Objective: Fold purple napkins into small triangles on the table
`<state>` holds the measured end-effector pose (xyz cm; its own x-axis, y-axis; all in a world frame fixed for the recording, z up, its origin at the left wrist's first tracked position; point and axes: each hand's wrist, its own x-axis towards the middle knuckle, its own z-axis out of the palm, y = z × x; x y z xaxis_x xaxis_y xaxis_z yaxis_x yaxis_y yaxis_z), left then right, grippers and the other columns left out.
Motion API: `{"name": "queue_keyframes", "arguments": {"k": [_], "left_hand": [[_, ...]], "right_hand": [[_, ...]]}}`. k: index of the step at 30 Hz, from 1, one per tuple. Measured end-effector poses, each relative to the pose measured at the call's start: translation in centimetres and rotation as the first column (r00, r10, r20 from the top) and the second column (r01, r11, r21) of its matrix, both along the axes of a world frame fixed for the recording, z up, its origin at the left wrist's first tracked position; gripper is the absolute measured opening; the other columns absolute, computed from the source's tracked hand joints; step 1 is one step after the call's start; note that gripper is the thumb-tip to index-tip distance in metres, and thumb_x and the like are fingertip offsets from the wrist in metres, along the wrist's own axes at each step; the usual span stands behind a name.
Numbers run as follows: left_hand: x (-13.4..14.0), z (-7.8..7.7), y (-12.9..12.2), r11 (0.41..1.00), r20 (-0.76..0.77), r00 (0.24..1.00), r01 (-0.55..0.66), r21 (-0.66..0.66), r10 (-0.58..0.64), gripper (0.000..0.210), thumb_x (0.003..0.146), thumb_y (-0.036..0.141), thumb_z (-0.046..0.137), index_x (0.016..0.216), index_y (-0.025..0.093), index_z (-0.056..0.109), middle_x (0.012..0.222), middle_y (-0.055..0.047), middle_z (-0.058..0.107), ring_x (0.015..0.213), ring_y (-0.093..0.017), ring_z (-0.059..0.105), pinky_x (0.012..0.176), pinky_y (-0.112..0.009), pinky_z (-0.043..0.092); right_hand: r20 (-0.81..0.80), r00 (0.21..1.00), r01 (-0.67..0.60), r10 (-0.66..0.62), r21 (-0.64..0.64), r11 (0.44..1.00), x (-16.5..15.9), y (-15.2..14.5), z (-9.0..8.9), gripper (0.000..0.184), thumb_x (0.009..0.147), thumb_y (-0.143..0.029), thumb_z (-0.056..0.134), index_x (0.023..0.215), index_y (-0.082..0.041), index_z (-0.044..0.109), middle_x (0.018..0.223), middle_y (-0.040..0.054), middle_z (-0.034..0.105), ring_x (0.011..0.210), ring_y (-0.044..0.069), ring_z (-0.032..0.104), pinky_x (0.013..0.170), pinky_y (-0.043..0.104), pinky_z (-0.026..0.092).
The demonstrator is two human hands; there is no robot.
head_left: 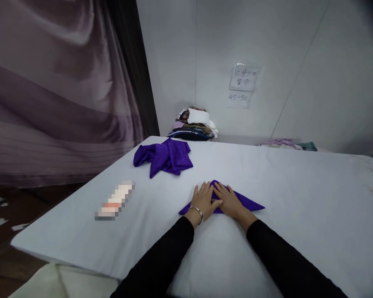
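Note:
A purple cloth napkin (250,203) lies folded into a flat triangle on the white-covered table, its long side toward me and its peak pointing away. My left hand (203,201) presses flat on its left half, fingers stretched out; a silver bracelet circles that wrist. On the right of the peak rests my right hand (228,200), also flat with fingers spread. The two thumbs come close together near the middle of the cloth. Parts of the napkin under both palms are hidden.
Crumpled purple cloths (169,157) lie at the table's back left. A blurred-out oblong item (115,201) sits on the left of the white tablecloth (81,244). Behind the table are a stack of folded fabrics (194,124), more cloth (281,143) and a wall with paper signs (243,78).

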<state>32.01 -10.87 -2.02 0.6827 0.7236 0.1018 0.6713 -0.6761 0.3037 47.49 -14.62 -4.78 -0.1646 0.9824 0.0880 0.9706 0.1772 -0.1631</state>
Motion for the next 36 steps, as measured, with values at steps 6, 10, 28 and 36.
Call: {"name": "queue_keyframes", "arguments": {"k": [6,10,28,36], "left_hand": [[0.3,-2.2,0.6,1.0,-0.1,0.995,-0.008,-0.012,0.007,0.076,0.082,0.063,0.016,0.138,0.012,0.025,0.146,-0.011,0.021,0.135,-0.024,0.012,0.109,-0.047,0.01],[0.4,-2.1,0.8,1.0,-0.16,0.987,-0.006,0.013,0.008,0.08,0.081,0.066,0.012,0.139,0.011,0.023,0.147,-0.01,0.02,0.135,-0.025,0.012,0.109,-0.046,0.01],[0.8,-2.3,1.1,0.997,-0.233,0.972,0.0,0.072,0.017,0.088,0.078,0.07,0.011,0.138,0.007,0.023,0.147,-0.012,0.016,0.135,-0.027,0.01,0.108,-0.047,0.01],[0.9,-2.2,0.9,0.996,-0.261,0.965,-0.002,0.087,0.025,0.081,0.081,0.064,0.016,0.138,0.008,0.023,0.147,-0.012,0.016,0.135,-0.027,0.009,0.108,-0.047,0.01]], "right_hand": [[-0.033,0.999,-0.001,0.001,0.014,1.0,0.2,0.3,-0.2,0.057,0.091,-0.047,0.025,0.139,-0.015,0.027,0.145,0.0098,0.024,0.134,0.023,0.015,0.106,0.047,0.013],[-0.054,0.999,0.001,-0.001,-0.004,1.0,0.3,0.4,-0.1,0.057,0.092,-0.047,0.024,0.139,-0.016,0.027,0.145,0.0101,0.024,0.134,0.022,0.016,0.106,0.046,0.013],[0.025,0.91,0.415,-0.414,-0.109,0.903,12.2,-5.3,1.1,0.061,0.091,-0.055,0.012,0.139,-0.021,0.025,0.146,0.0083,0.021,0.134,0.024,0.014,0.104,0.05,0.014],[-0.057,0.991,0.119,-0.118,0.011,0.993,3.0,-3.0,2.8,0.068,0.088,-0.061,0.019,0.14,-0.017,0.025,0.146,0.01,0.021,0.135,0.022,0.011,0.107,0.045,0.004]]}}
